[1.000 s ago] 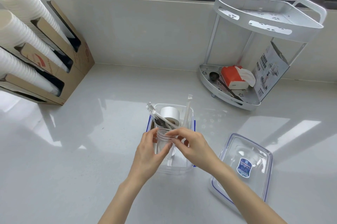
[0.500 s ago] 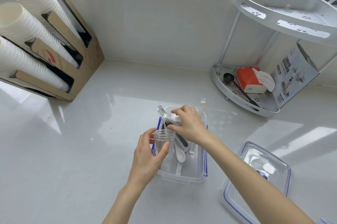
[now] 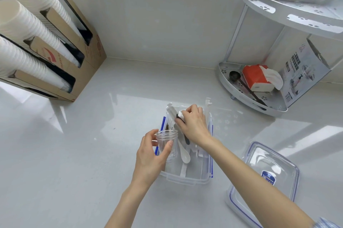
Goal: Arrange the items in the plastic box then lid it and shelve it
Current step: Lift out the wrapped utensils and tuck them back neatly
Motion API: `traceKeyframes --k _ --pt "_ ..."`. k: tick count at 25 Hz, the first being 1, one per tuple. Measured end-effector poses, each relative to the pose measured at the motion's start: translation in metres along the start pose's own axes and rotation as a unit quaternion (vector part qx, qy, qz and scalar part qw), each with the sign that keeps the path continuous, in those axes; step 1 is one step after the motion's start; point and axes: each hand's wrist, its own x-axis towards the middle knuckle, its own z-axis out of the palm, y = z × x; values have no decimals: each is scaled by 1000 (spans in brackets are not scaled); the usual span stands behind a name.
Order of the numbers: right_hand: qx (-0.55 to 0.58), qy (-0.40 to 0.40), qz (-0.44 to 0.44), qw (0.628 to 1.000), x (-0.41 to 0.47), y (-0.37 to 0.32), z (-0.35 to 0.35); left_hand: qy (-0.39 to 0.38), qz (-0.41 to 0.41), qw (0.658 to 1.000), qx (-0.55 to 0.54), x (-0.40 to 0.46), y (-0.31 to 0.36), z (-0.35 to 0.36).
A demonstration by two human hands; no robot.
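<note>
A clear plastic box with blue side clips stands on the counter in front of me. My left hand grips a small clear jar upright at the box's left side. At the far end of the box my right hand closes on a white roll, mostly hidden under the fingers. A white spoon and several long utensils lie in the box. Flat on the counter to the right is the clear lid with a blue seal.
A white two-tier corner shelf stands at the back right, holding a red tissue pack, a dark scoop and a printed card. At the back left, a cardboard dispenser holds stacks of paper cups. A tiled wall runs behind.
My right hand left the jar and reached forward to the white roll at the box's far end. The left hand kept the jar. The head camera moved closer and tilted down.
</note>
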Motion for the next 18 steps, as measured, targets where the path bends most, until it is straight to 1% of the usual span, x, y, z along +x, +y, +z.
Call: traceKeyframes --k 3,6,9,12,13,15,18 --pt "133 18 40 990 -8 5 -15 4 6 1000 20 -2 5 3" --pt "263 54 93 959 -17 13 -33 -12 40 995 88 -4 10 10" --pt "369 96 139 914 -29 26 -45 -24 89 976 197 -7 12 22" --pt "460 121 178 862 -39 38 -51 -52 103 942 315 -10 11 31" --pt "490 127 193 841 -42 40 -53 -56 103 934 338 -11 10 33" --pt "546 137 214 798 -45 45 -57 -47 108 927 355 -11 6 36" --pt "615 136 211 747 -49 48 -58 -51 103 913 392 -12 2 40"
